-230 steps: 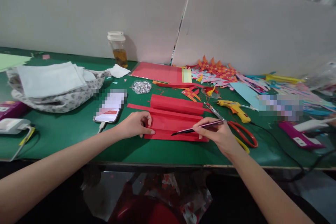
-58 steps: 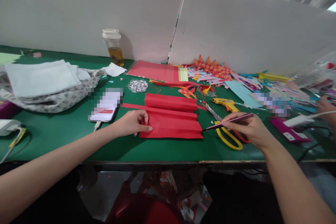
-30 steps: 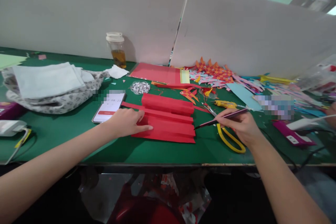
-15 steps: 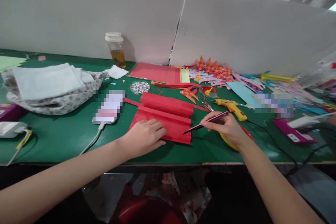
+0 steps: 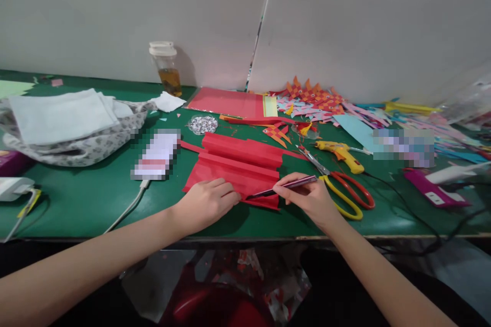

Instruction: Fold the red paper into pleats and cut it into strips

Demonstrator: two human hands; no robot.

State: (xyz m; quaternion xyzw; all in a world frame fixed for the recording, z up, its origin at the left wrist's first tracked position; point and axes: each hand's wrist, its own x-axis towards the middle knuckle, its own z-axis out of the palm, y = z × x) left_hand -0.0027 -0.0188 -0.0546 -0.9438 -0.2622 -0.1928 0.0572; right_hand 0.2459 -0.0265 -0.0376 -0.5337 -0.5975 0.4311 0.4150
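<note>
The red paper lies in ridged folds on the green table, near its front edge. It should be light and fairly stiff along the creases, limp between them, easy to slide on the smooth top and quick to dent or tear. The near border is the fair place to steady it, with flat fingertips rather than a hard pinch that would crush the ridges. The left hand rests on that border, fingers together; whether its thumb grips from below cannot be told, being hidden. The right hand is closed on the slim pen, tip just beside the left fingers. Half a second earlier that tip was nearer the paper's right end; now it is farther left, and the scissors show more fully.
</note>
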